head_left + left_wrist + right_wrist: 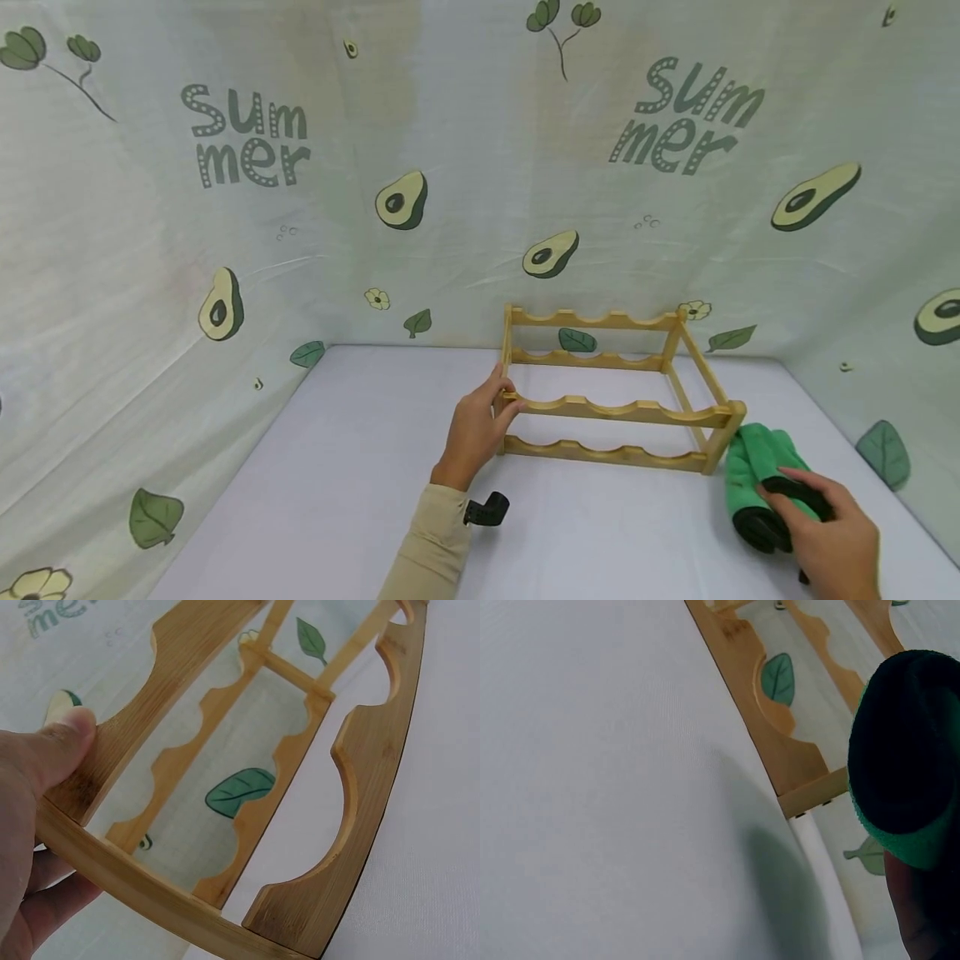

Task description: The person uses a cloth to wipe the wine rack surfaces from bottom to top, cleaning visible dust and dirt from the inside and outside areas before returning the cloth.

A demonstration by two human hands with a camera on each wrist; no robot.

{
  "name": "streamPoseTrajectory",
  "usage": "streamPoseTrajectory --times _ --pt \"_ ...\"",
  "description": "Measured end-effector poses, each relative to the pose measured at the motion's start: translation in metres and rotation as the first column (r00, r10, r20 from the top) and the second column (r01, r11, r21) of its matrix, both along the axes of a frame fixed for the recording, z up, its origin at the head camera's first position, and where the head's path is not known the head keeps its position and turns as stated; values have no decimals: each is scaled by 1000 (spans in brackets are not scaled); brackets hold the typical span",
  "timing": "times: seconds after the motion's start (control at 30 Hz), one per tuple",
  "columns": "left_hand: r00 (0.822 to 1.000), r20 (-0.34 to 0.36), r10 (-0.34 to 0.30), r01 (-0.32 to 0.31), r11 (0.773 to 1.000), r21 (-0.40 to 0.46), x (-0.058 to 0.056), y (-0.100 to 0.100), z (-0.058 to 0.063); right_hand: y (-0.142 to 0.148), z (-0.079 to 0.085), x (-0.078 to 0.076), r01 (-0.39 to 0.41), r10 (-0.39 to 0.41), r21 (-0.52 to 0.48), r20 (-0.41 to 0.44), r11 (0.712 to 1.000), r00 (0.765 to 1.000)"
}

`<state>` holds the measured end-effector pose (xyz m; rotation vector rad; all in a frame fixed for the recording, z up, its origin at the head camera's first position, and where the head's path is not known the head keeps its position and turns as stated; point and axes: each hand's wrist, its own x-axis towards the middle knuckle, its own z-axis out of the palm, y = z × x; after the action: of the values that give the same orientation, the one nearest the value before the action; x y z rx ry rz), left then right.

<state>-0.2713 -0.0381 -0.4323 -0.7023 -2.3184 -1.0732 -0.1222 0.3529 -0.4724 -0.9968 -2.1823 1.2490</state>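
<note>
Pinching the wooden wine rack (pixel 576 407) to its right, likely steadying it, the left grip (pixel 474 429) is part-closed; the right grip (pixel 836 525) curls round green cloth (pixel 748 475), perhaps preventing unrolling.

Rack (pixel 647 412): looked smooth, grained wood. Bundle (pixel 756 467): was matt, fuzzy cloth. Bench (pixel 360 475): bore matt, woven cloth. Backdrop (pixel 472 100): was creased cloth.

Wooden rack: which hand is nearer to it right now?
Left. The left hand grips the wooden rack at its front left corner; the right hand is apart from it, off its front right corner, holding the green cloth.
</note>
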Motion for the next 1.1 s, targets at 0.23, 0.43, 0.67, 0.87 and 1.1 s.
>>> streamPoseTrajectory --times 0.23,0.43,0.67,0.87,1.1 --pt "999 -50 -19 18 1000 -20 -4 -3 -3 -10 3 4 -10 9 43 25 999 1000" --pt "997 -59 -45 41 997 -65 -6 -8 -3 -17 3 4 -99 96 31 87 995 992" --pt "995 -47 -93 88 990 -107 -4 -13 1 -25 -1 2 -241 233 35 151 970 961" --pt "995 -39 -89 85 992 -92 -5 -13 2 -30 2 -6 -345 336 37 156 938 929" --pt "995 4 -104 104 992 -77 -6 -11 2 -37 7 -15 -403 386 60 186 913 903"
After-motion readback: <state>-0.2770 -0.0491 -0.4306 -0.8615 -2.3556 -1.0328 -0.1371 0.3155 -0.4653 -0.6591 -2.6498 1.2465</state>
